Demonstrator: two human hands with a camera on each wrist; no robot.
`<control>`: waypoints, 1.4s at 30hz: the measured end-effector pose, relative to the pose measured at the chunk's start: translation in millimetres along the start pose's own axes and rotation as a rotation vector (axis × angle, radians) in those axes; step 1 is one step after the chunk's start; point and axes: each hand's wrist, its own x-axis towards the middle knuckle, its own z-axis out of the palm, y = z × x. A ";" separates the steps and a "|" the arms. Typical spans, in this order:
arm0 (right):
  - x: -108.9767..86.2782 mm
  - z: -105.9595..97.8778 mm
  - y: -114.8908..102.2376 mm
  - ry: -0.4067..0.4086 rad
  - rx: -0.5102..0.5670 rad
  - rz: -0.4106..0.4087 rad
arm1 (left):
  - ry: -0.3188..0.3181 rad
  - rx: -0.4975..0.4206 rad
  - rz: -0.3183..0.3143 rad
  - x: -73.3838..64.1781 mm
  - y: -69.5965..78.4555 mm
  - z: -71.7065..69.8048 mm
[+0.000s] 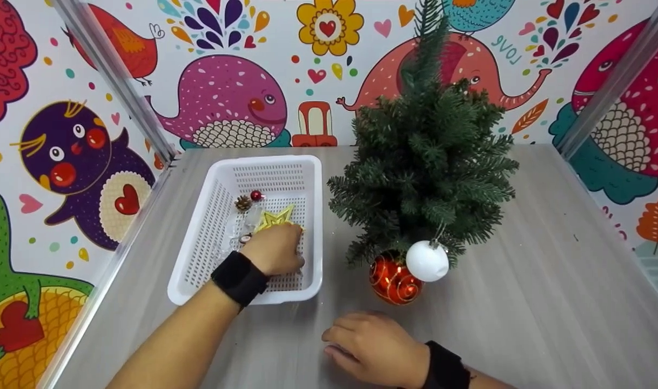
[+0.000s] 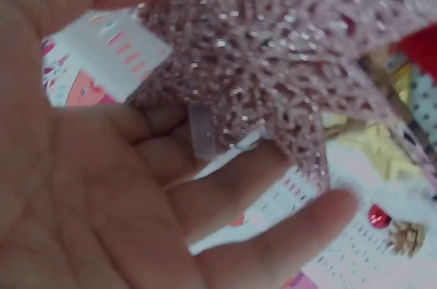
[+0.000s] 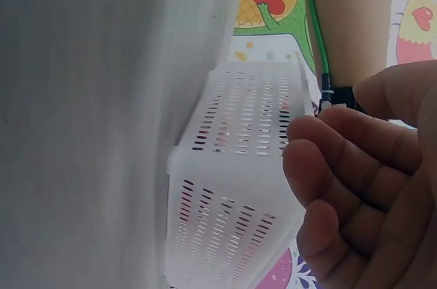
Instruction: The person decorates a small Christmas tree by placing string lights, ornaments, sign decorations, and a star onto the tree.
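Observation:
My left hand [image 1: 275, 248] reaches into the white basket [image 1: 317, 227]. In the left wrist view it grips a pink glittery star ornament [image 2: 252, 50] between thumb and fingers; the hand hides that star from the head view. Just beyond the fingers lies a gold star [image 1: 275, 217], with a small red ball [image 1: 256, 195] and a pine cone [image 1: 242, 203] farther back. My right hand [image 1: 377, 348] rests at the front of the table, fingers loosely curled around nothing, below a red ornament with gold swirls [image 1: 394, 286].
Right of the basket stands a small green Christmas tree [image 1: 426, 162]. A white ball [image 1: 427, 261] hangs low on its front, beside the red ornament. Cartoon-printed walls [image 1: 226, 97] enclose the grey table [image 1: 523, 302] at the back and sides.

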 end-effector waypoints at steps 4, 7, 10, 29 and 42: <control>0.8 -4.2 -0.3 0.007 0.001 0.003 | 0.079 -0.020 0.020 -4.4 2.2 -11.7; 1.8 -7.3 -0.1 0.012 0.006 0.001 | 0.131 -0.088 0.022 -8.8 4.6 -24.9; 2.8 -10.8 0.2 0.010 0.021 0.008 | 0.192 -0.187 0.013 -14.2 7.4 -39.1; 2.9 -23.5 -1.8 0.072 0.117 0.034 | 0.446 -0.653 -0.081 -34.7 17.8 -74.5; 3.4 -49.2 -15.5 0.322 0.124 -0.076 | 0.526 -0.752 0.055 -68.2 57.5 -77.9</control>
